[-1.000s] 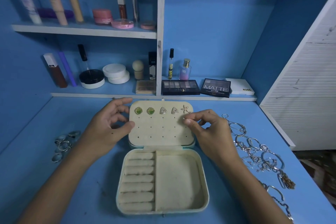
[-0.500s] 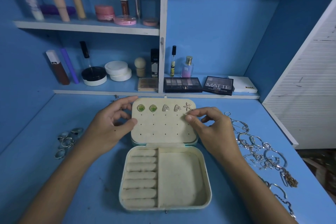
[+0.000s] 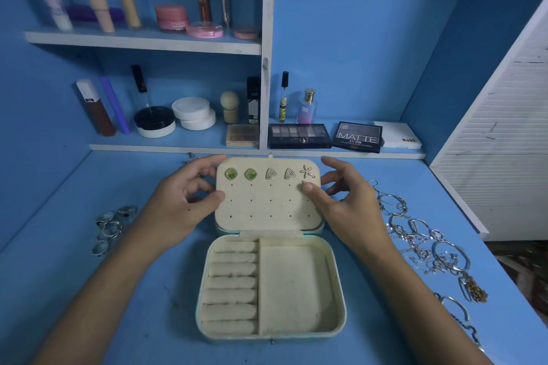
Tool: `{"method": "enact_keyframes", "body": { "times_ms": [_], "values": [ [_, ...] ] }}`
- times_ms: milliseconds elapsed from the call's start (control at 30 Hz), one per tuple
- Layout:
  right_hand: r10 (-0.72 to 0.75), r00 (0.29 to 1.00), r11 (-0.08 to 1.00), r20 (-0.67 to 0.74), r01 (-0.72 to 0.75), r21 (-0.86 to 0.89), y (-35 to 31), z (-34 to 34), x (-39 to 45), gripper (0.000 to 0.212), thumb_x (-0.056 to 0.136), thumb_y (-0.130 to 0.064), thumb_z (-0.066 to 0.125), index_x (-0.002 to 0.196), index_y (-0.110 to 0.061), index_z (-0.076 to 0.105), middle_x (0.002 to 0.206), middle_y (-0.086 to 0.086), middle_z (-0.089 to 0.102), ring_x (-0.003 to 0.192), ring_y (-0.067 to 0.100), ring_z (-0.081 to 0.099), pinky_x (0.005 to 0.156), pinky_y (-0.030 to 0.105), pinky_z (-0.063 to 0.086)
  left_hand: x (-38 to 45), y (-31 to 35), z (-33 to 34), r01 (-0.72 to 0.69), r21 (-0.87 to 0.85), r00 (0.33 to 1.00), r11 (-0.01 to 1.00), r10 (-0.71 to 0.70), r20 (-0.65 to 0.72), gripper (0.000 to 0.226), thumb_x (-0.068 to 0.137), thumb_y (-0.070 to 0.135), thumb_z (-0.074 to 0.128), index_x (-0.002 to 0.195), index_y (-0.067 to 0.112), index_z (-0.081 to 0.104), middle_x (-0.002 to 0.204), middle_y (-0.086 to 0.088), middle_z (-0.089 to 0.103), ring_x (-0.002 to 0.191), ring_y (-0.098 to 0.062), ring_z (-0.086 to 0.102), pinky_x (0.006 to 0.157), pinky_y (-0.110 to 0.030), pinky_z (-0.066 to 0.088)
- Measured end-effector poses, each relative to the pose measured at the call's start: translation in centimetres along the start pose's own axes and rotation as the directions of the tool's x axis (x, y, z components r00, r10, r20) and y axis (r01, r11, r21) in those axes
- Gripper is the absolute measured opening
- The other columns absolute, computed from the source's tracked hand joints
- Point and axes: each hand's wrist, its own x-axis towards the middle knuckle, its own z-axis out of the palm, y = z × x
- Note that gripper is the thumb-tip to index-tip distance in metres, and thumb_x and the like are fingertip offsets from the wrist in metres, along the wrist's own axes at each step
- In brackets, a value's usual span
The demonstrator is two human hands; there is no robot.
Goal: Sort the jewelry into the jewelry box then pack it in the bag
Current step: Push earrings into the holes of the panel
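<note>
Since the earlier frames, the right hand (image 3: 341, 204) had opened: before it pinched something small at the flower earring (image 3: 307, 171), and now its fingers were spread, with the thumb tip pressed on the lid panel (image 3: 267, 204) just below that earring. A tiny piece showed at the thumb tip; what it was I could not tell. The left hand (image 3: 181, 201) stayed on the left edge of the lid, fingers relaxed and apart, thumb on the panel.

At the centre of the frame the jewelry box (image 3: 271, 332) lay open on the blue table (image 3: 74, 290). Five earrings sat in the top row of the lid. Rings (image 3: 111, 227) lay at the left, bracelets and chains (image 3: 427, 246) at the right.
</note>
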Motion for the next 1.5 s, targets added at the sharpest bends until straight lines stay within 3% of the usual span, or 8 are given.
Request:
{"method": "enact_keyframes", "body": {
  "times_ms": [167, 400, 567, 767, 867, 1000, 1233, 1500],
  "values": [
    [-0.01, 0.996, 0.998, 0.086, 0.016, -0.066, 0.6, -0.2, 0.7, 0.029, 0.083, -0.046, 0.076, 0.111, -0.04, 0.07, 0.107, -0.012, 0.066, 0.097, 0.008, 0.059, 0.082, 0.025, 0.051, 0.2, -0.4, 0.0, 0.023, 0.039, 1.0, 0.999, -0.022, -0.005, 0.05, 0.074, 0.019, 0.066, 0.115, 0.048, 0.063, 0.096, 0.021, 0.062, 0.081, -0.007, 0.059, 0.076, -0.018, 0.049],
    [0.036, 0.987, 0.993, 0.157, -0.018, -0.114, 1.4, 0.0, 1.7, 0.036, 0.085, -0.047, 0.073, 0.119, -0.036, 0.068, 0.116, -0.016, 0.064, 0.104, 0.006, 0.058, 0.092, 0.029, 0.051, 0.2, -0.6, 0.6, 0.063, 0.139, 0.998, 0.988, -0.06, -0.026, 0.048, 0.073, 0.022, 0.062, 0.116, 0.045, 0.059, 0.095, 0.031, 0.06, 0.081, -0.002, 0.055, 0.069, -0.008, 0.043],
    [0.062, 0.978, 0.991, 0.199, -0.036, -0.131, 1.8, 0.2, 2.1, 0.038, 0.084, -0.051, 0.072, 0.119, -0.038, 0.066, 0.112, -0.015, 0.066, 0.098, 0.013, 0.065, 0.091, 0.037, 0.054, 0.3, -1.3, 0.5, 0.105, 0.169, 0.994, 0.98, -0.102, -0.028, 0.049, 0.068, 0.036, 0.062, 0.116, 0.045, 0.061, 0.1, 0.023, 0.063, 0.084, -0.008, 0.057, 0.083, -0.021, 0.045],
    [0.084, 0.97, 0.985, 0.227, -0.046, -0.167, 1.6, 0.0, 2.2, 0.026, 0.087, -0.047, 0.071, 0.11, -0.034, 0.068, 0.097, -0.011, 0.068, 0.087, 0.012, 0.066, 0.074, 0.023, 0.049, 0.9, -1.3, 0.4, 0.15, 0.24, 0.988, 0.959, -0.15, -0.018, 0.042, 0.07, 0.034, 0.063, 0.111, 0.042, 0.064, 0.098, 0.022, 0.063, 0.085, -0.007, 0.059, 0.086, -0.024, 0.045],
    [0.09, 0.968, 0.982, 0.234, -0.046, -0.184, 1.6, -0.1, 2.3, 0.026, 0.088, -0.047, 0.071, 0.11, -0.034, 0.068, 0.095, -0.011, 0.066, 0.086, 0.012, 0.065, 0.072, 0.021, 0.047, 1.7, -1.2, 0.5, 0.144, 0.333, 0.99, 0.932, -0.13, -0.062, 0.025, 0.09, 0.014, 0.063, 0.105, 0.034, 0.069, 0.096, 0.019, 0.064, 0.09, 0.001, 0.06, 0.086, -0.019, 0.045],
    [0.08, 0.969, 0.977, 0.235, -0.029, -0.213, 1.5, -0.1, 2.3, 0.03, 0.087, -0.05, 0.07, 0.111, -0.033, 0.067, 0.101, -0.013, 0.066, 0.087, 0.008, 0.065, 0.07, 0.019, 0.045, 3.4, -0.9, 0.5, 0.101, 0.471, 0.995, 0.876, -0.08, -0.064, 0.016, 0.095, 0.02, 0.061, 0.101, 0.03, 0.071, 0.101, 0.019, 0.065, 0.091, 0.008, 0.059, 0.08, -0.006, 0.039],
    [0.063, 0.97, 0.971, 0.235, -0.005, -0.238, 1.3, -0.2, 2.2, 0.032, 0.087, -0.051, 0.069, 0.113, -0.033, 0.066, 0.103, -0.013, 0.065, 0.087, 0.007, 0.063, 0.068, 0.017, 0.042, 7.8, -0.6, 0.9, 0.065, 0.598, 0.991, 0.799, -0.123, 0.056, 0.018, 0.097, 0.022, 0.058, 0.104, 0.03, 0.072, 0.092, 0.015, 0.07, 0.087, -0.002, 0.065, 0.069, -0.011, 0.042],
    [0.055, 0.971, 0.968, 0.234, 0.006, -0.252, 1.2, -0.4, 2.2, 0.031, 0.088, -0.05, 0.069, 0.113, -0.032, 0.065, 0.101, -0.016, 0.065, 0.085, 0.004, 0.062, 0.068, 0.017, 0.043, 9.9, -0.8, 1.0, -0.001, 0.679, 0.968, 0.734, -0.17, 0.184, 0.021, 0.092, 0.02, 0.067, 0.106, 0.034, 0.073, 0.095, 0.005, 0.07, 0.08, 0.001, 0.062, 0.078, -0.02, 0.049]
  ]
}}
